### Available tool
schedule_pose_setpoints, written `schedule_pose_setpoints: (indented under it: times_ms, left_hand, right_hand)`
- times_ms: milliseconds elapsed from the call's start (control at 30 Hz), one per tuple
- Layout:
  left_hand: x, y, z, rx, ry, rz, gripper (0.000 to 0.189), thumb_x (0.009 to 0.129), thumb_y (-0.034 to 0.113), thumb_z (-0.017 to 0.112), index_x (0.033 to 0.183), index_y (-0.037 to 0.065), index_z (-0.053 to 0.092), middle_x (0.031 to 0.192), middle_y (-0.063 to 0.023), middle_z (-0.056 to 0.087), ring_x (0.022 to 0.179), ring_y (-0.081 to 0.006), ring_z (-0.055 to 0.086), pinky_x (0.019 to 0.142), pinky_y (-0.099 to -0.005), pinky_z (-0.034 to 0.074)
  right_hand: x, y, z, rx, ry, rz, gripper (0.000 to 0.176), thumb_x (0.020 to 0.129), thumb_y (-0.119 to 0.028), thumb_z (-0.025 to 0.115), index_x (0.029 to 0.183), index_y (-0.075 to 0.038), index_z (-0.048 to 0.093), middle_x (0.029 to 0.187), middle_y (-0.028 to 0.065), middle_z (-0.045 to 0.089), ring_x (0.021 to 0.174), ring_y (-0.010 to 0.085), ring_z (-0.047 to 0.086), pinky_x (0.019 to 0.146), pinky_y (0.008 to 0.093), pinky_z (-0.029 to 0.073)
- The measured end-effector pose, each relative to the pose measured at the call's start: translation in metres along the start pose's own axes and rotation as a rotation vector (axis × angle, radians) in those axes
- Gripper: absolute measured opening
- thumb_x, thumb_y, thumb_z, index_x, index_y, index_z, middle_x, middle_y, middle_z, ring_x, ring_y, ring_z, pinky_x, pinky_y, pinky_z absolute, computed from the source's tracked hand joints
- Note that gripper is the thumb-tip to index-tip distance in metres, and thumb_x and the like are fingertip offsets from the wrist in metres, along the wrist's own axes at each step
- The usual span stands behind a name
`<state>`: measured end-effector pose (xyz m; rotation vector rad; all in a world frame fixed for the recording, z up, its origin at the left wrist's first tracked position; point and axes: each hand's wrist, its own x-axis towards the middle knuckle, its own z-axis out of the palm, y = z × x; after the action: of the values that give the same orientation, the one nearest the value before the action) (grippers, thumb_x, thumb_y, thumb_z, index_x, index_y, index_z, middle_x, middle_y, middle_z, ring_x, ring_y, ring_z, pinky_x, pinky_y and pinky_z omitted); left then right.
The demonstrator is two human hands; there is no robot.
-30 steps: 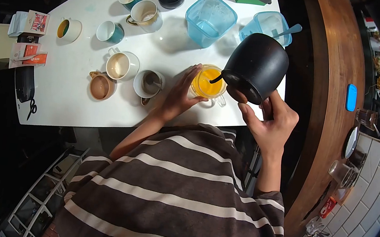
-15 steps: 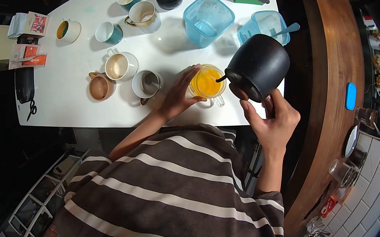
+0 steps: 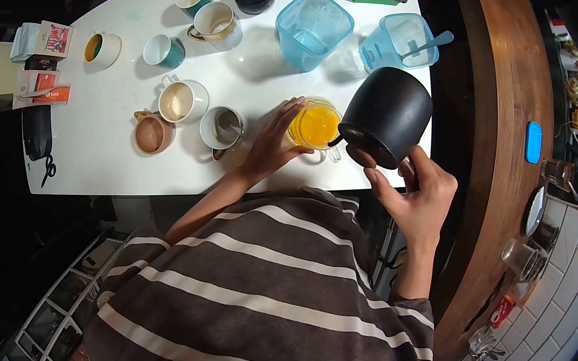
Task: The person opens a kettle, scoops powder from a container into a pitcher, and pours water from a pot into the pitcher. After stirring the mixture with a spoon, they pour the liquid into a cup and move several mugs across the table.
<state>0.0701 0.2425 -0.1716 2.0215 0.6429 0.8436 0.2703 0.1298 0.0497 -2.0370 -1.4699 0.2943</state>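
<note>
clear glass cup of orange liquid (image 3: 314, 125) | near table front edge | left hand (image 3: 268, 145) cupping it | right hand (image 3: 415, 190) grasping tilted matte black kettle (image 3: 387, 114)

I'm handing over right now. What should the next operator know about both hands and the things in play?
Left hand: wrapped around the glass cup, which stands on the white table.
Right hand: grips the black kettle, tilted, with its spout at the cup's rim.
Done: the cup holds yellow liquid, fairly high.
Left: the kettle is not yet set down, and the cup is not yet released.
</note>
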Motion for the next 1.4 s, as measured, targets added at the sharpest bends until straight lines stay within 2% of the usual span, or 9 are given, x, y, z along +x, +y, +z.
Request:
schedule_pose_setpoints:
  times_ms: [100,433,1033,1100,1233,1300,1400]
  left_hand:
    - [0.000,-0.002,0.000,0.016,-0.014,0.014,0.101,0.069,0.013,0.089,0.152,0.009,0.032,0.152,-0.0208,0.041,0.141,-0.0387,0.042,0.115,-0.0471,0.039]
    - [0.000,0.001,-0.002,0.032,-0.009,0.022,0.100,0.070,0.014,0.089,0.152,0.007,0.032,0.152,-0.0214,0.042,0.142,-0.0388,0.041,0.116,-0.0467,0.037]
    - [0.000,0.002,-0.002,0.032,0.007,-0.013,0.095,0.071,0.018,0.088,0.150,0.005,0.037,0.151,-0.0167,0.044,0.142,-0.0369,0.040,0.118,-0.0453,0.036]
    - [0.000,0.001,-0.002,0.045,-0.014,-0.004,0.097,0.072,0.015,0.088,0.152,0.005,0.033,0.153,-0.0194,0.041,0.143,-0.0369,0.039,0.118,-0.0456,0.035]
    - [0.001,0.003,-0.003,0.004,-0.017,-0.041,0.097,0.071,0.015,0.088,0.151,0.006,0.033,0.153,-0.0192,0.042,0.143,-0.0370,0.040,0.117,-0.0457,0.036]
    - [-0.001,0.001,-0.002,-0.003,-0.003,-0.031,0.098,0.071,0.015,0.088,0.152,0.007,0.033,0.152,-0.0195,0.042,0.142,-0.0371,0.041,0.117,-0.0459,0.036]
    - [-0.001,0.000,-0.002,0.013,-0.005,-0.022,0.099,0.072,0.019,0.089,0.153,0.008,0.032,0.152,-0.0202,0.043,0.141,-0.0373,0.041,0.116,-0.0461,0.037]
  right_hand:
    - [0.001,-0.001,0.001,0.013,0.016,-0.015,0.041,0.070,-0.031,0.086,0.091,0.000,0.070,0.054,0.0048,0.050,0.045,0.0088,0.042,0.046,0.0239,0.032]
    - [0.003,-0.002,0.002,-0.021,0.025,-0.067,0.043,0.070,-0.034,0.086,0.091,-0.001,0.070,0.053,0.0042,0.048,0.045,0.0093,0.041,0.046,0.0243,0.033]
    - [0.007,-0.005,0.004,0.020,0.052,-0.099,0.040,0.068,-0.030,0.086,0.091,-0.001,0.071,0.054,0.0032,0.047,0.047,0.0085,0.039,0.047,0.0238,0.032]
    - [0.009,-0.007,0.003,-0.002,0.065,-0.125,0.040,0.067,-0.034,0.091,0.078,-0.003,0.068,0.055,0.0046,0.058,0.045,0.0108,0.054,0.045,0.0246,0.042]
    - [0.009,0.003,0.011,-0.017,0.065,-0.093,0.040,0.068,-0.034,0.090,0.078,-0.003,0.068,0.056,0.0051,0.059,0.045,0.0109,0.055,0.045,0.0246,0.042]
    - [0.005,0.007,0.014,0.014,0.082,-0.105,0.039,0.068,-0.029,0.087,0.086,0.000,0.068,0.054,0.0034,0.046,0.047,0.0087,0.039,0.046,0.0238,0.032]
    - [0.003,0.008,0.018,0.017,0.098,-0.097,0.037,0.068,-0.027,0.087,0.083,0.000,0.067,0.054,0.0036,0.047,0.047,0.0088,0.039,0.046,0.0235,0.032]
